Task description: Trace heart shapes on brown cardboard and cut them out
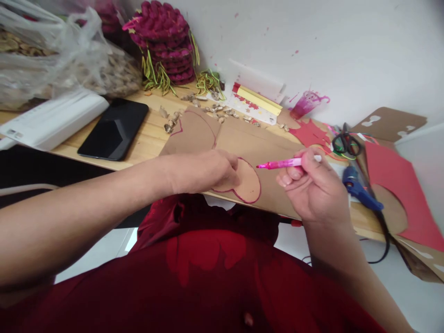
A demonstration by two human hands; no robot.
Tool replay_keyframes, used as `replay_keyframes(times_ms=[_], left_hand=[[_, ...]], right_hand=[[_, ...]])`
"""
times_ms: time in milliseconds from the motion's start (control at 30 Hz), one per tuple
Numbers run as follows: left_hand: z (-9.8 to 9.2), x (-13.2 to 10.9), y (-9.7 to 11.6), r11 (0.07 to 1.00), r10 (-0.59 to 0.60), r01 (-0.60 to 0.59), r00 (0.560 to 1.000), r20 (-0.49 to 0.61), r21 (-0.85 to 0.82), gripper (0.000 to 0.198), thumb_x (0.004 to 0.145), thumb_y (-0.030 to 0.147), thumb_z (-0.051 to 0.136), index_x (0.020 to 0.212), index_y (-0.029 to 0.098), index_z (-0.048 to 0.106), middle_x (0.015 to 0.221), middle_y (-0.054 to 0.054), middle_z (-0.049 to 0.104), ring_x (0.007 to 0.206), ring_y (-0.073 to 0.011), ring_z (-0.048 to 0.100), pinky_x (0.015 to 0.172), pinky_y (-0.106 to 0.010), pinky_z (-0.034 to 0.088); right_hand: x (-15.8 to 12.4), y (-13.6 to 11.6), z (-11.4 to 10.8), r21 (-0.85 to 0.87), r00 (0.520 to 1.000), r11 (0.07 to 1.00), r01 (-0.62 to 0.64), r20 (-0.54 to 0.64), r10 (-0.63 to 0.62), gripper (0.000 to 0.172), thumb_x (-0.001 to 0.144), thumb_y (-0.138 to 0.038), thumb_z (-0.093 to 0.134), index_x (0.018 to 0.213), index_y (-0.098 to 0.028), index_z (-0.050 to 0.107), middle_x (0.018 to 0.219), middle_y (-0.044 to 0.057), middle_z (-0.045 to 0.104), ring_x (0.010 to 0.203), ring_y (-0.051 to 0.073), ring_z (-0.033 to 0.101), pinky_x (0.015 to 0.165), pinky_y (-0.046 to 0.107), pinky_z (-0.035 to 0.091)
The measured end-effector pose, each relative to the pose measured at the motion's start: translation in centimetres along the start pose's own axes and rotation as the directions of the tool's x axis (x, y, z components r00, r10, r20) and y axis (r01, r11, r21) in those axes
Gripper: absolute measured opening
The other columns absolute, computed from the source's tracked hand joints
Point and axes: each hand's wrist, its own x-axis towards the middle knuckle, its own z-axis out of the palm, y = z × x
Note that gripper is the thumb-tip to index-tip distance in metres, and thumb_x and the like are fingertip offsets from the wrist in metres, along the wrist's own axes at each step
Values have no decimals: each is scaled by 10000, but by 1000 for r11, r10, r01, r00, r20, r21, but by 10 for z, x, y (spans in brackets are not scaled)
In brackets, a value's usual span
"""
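Note:
My right hand (pixel 314 185) is closed around a pink marker (pixel 280 163). Its dark tip points left, a little above the cardboard. My left hand (pixel 215 171) rests with curled fingers on a pale orange, rounded paper cutout (pixel 249 182), and covers its left part. A dark pink line runs along the cutout's edge. Beneath it lies a brown cardboard sheet (pixel 274 143) at the table's front edge. More pink lines are drawn on the sheet's upper left part.
A black phone (pixel 114 129) and a white power strip (pixel 57 122) lie left. Behind are a magenta woven basket (pixel 166 44), plastic bags of shells (pixel 114 69) and loose shells (pixel 222 111). Right are scissors (pixel 347 142), a blue glue gun (pixel 360 188) and red paper (pixel 405 185).

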Motion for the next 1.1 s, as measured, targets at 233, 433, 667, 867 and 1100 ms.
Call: replay_keyframes(times_ms=[233,433,667,867,1100], left_hand=[[6,-14,27,892,80,-108,993,81,438,284,908,31,479,971,160,723,1087,-83,672,812,-165,605,630,-284,349],[26,-20,35,806,112,-69,993,-37,587,284,954,44,483,1025,157,733,1044,-106,699,926,-220,678,704,-300,486],[54,-25,47,711,92,51,982,-164,702,286,942,46,462,1011,145,721,953,-116,697,866,-239,700,532,-277,441],[81,-17,58,543,154,181,938,-309,820,342,916,38,432,1065,105,732,929,-134,733,812,-229,704,597,-276,540],[101,-11,67,483,161,220,929,-333,847,464,966,226,564,1353,-14,652,1349,-300,662,1225,-380,671,968,-421,594]], right_hand=[[15,7,-1,-42,999,999,27,-27,-28,327,859,-460,803,778,-246,570,647,-54,452,559,110,488,522,254,484],[27,13,15,-25,984,985,-169,50,170,376,804,-496,829,805,-248,546,644,-72,480,628,125,576,680,315,597],[24,27,27,71,939,938,-340,73,335,497,732,-566,873,777,-229,511,660,-66,507,713,142,629,693,298,607],[25,30,21,-10,952,960,-281,125,280,468,801,-611,800,771,-233,527,665,-55,514,779,172,666,839,418,638],[25,37,18,-42,948,958,-285,132,288,451,817,-589,796,782,-224,534,726,-41,534,793,174,681,852,410,641]])
